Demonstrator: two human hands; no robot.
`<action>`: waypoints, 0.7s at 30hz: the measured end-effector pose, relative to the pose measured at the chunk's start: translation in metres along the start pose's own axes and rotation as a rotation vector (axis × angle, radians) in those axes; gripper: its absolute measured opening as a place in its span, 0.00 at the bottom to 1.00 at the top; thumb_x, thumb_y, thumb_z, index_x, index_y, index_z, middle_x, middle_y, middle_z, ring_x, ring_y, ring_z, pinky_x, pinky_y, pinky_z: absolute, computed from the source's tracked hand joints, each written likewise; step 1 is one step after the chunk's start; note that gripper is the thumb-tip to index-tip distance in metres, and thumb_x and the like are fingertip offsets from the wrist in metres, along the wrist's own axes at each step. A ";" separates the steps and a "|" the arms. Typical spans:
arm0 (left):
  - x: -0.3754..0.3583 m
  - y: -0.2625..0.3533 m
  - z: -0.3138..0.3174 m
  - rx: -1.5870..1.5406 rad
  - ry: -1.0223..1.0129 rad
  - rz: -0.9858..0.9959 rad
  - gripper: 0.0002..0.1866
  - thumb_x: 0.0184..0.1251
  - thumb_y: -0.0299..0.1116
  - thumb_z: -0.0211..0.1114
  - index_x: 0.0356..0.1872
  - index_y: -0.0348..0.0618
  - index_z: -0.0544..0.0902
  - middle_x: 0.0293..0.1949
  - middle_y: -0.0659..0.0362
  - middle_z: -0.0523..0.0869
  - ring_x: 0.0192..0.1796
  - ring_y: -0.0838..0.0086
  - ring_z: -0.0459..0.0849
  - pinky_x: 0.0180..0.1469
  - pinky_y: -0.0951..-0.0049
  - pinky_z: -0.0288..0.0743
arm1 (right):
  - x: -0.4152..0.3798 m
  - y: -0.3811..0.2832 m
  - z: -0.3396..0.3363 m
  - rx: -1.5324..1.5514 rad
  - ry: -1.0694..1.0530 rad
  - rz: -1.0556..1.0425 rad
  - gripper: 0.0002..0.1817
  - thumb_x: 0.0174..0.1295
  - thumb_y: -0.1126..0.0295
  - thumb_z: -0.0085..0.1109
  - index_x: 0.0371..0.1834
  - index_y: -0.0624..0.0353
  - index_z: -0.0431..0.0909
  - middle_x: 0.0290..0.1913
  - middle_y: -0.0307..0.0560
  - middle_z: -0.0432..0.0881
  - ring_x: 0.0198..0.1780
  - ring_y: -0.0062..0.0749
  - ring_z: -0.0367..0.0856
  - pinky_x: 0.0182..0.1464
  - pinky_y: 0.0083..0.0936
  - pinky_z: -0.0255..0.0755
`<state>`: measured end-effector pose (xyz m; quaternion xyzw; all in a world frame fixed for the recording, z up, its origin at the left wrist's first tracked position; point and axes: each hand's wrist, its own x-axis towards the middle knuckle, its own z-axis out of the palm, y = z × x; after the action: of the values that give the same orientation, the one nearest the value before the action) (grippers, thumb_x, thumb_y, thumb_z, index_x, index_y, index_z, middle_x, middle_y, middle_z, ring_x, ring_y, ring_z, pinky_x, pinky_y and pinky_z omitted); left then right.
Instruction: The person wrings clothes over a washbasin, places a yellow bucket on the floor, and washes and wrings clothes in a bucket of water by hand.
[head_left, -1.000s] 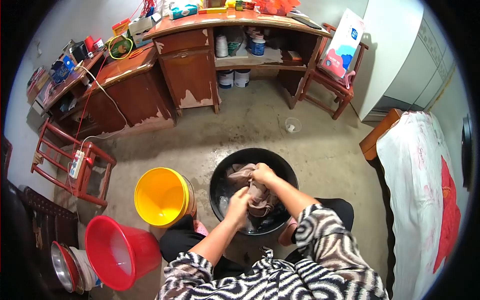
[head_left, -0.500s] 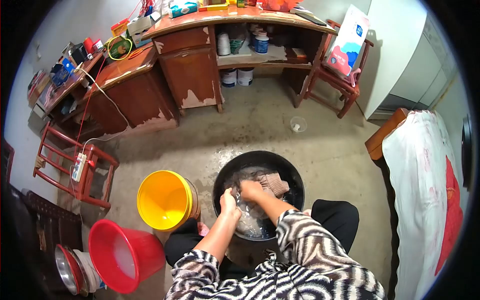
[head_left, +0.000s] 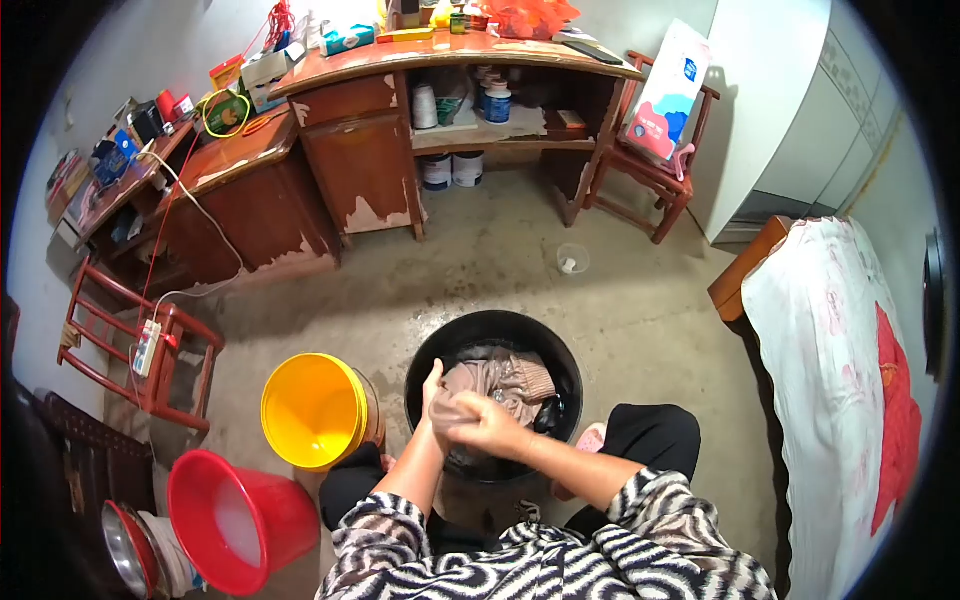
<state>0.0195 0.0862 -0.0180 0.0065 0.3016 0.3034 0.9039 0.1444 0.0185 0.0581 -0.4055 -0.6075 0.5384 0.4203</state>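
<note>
A wet, brownish-pink knit garment [head_left: 490,378] with a ribbed band lies in a round black basin [head_left: 566,352] with water in it. My right hand [head_left: 487,424] is closed on a bunched part of the cloth over the near left side of the basin. Close against it, my left hand [head_left: 433,398] grips the same bunch with its thumb pointing up; its other fingers are mostly hidden. Part of the garment stretches from the hands to the far side of the basin.
Left of the basin stand a yellow bucket [head_left: 312,408] and a red bucket [head_left: 205,520] with whitish liquid. A red wooden chair [head_left: 180,355] holds a power strip [head_left: 147,347]. A small clear cup [head_left: 572,260] is on the floor; a bed [head_left: 830,400] is at right.
Both hands have risen from the water toward me, pulling up a bunch of the garment. More of the cloth now shows in the basin. The view has shifted slightly.
</note>
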 end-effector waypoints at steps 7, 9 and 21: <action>0.024 -0.023 0.001 -0.133 -0.323 0.332 0.24 0.65 0.52 0.48 0.46 0.41 0.76 0.42 0.55 0.81 0.43 0.65 0.80 0.47 0.64 0.74 | 0.022 0.014 0.010 -0.653 0.249 -0.280 0.16 0.46 0.54 0.60 0.26 0.56 0.76 0.27 0.49 0.76 0.31 0.46 0.78 0.32 0.35 0.73; 0.056 -0.023 -0.039 0.119 -0.179 0.534 0.24 0.65 0.52 0.47 0.44 0.41 0.77 0.41 0.56 0.81 0.42 0.66 0.80 0.45 0.64 0.75 | 0.032 0.017 0.002 -0.646 0.280 -0.248 0.11 0.47 0.60 0.58 0.26 0.55 0.78 0.25 0.52 0.76 0.29 0.47 0.78 0.32 0.36 0.73; -0.012 -0.035 0.019 0.020 0.409 0.596 0.24 0.67 0.48 0.46 0.57 0.45 0.66 0.56 0.54 0.72 0.55 0.60 0.72 0.58 0.51 0.62 | 0.078 0.076 -0.073 -0.952 0.586 0.213 0.16 0.51 0.55 0.52 0.27 0.57 0.76 0.32 0.55 0.79 0.34 0.50 0.79 0.37 0.43 0.73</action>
<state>0.0415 0.0543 -0.0023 0.0421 0.4639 0.5457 0.6966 0.1922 0.1218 -0.0071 -0.7416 -0.5970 0.1097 0.2856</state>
